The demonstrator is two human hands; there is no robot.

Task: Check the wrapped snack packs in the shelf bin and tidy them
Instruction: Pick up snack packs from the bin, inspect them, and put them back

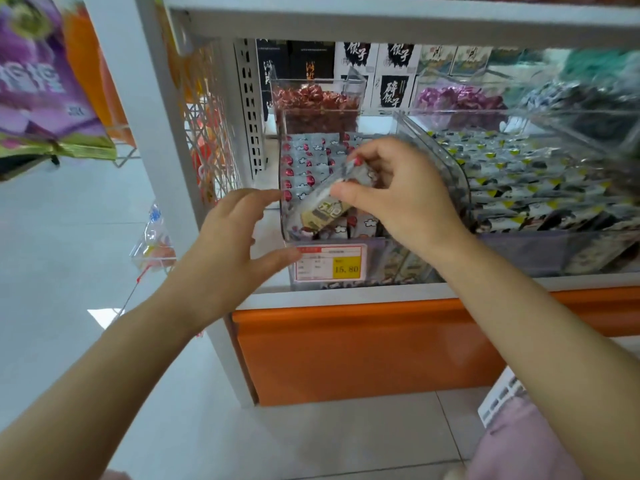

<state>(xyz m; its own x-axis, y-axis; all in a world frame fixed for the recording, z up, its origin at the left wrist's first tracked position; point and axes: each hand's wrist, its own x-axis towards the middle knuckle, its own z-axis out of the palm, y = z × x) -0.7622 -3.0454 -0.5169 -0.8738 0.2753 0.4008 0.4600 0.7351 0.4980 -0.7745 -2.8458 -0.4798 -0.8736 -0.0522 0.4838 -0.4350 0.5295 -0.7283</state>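
Two bare hands reach into a shop shelf [346, 293]. Far to the left of the left hand [232, 244], purple bags [38, 81] hang blurred at the frame's edge, and a white post [152, 109] rises just left of and beyond that hand. The left hand is spread, fingers straight and apart, gripping nothing. Its fingertips reach the left wall of a clear bin [282, 220], though whether they touch it cannot be told. Its thumb lies just beside a price tag [330, 265] with a yellow panel on the bin's front. Between the two hands, above the bin's open top, a grey pack [329, 202] with a red spot at its far end tilts down toward the left hand. The right hand [398, 195] pinches it, thumb on the near side and curled fingers over the far end. Below and behind the held pack, matching packs [301, 161] stand in rows inside the bin. Beyond the right hand's fingers sits a tub of red sweets [315, 102]. To the right of the right hand, a second bin [519, 174] holds packs marked yellow and black. Beneath both wrists runs the shelf's orange base [346, 348].
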